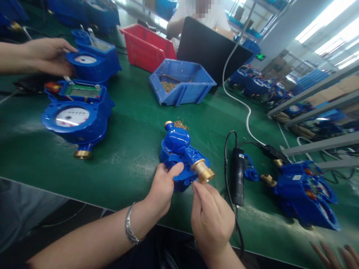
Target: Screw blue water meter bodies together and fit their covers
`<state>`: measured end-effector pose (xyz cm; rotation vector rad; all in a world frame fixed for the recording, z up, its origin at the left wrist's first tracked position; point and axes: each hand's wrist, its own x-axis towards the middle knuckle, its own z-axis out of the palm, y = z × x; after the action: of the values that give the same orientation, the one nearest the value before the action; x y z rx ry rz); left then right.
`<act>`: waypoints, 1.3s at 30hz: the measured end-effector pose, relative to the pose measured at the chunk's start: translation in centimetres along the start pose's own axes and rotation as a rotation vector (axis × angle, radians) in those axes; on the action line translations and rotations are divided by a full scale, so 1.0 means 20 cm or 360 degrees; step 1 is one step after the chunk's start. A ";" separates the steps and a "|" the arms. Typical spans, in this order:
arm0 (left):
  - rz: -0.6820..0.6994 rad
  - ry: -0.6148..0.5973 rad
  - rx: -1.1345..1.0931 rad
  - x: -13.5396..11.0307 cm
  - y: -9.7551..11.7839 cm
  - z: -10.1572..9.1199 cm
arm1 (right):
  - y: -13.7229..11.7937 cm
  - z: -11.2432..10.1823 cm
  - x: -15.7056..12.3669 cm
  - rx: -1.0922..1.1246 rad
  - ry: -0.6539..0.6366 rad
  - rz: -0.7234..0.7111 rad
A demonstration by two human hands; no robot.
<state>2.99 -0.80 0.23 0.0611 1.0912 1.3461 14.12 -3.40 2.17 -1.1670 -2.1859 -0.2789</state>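
Note:
A blue water meter (176, 140) with a threaded brass end lies turned over on the green table, its dial out of sight. My left hand (164, 185) is closed around its near side, with the thumb on top of the casing. At the casing's near edge, just below the brass end, my right hand (212, 215) pinches a tiny screw (192, 182) between thumb and fingertips. A small pile of screws (182, 125) lies just behind the meter. To the right of my right hand rests a black electric screwdriver (238, 175) with its cable.
A blue bin (185, 84) of screws and a red bin (148, 46) stand behind, near a dark panel (207, 52). More meters sit left (81, 119) and right (300, 190). A co-worker's hand (46, 56) touches a left meter; another person's fingers (333, 256) show lower right.

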 end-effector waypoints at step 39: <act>-0.0001 -0.0025 0.0038 0.01 0.00 -0.03 | 0.14 -0.13 0.15 -0.0204 -0.0495 -0.0929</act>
<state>2.66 -0.99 -0.12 0.0888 1.0940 1.3300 16.33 -0.90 5.68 -0.6353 -2.7931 -0.5147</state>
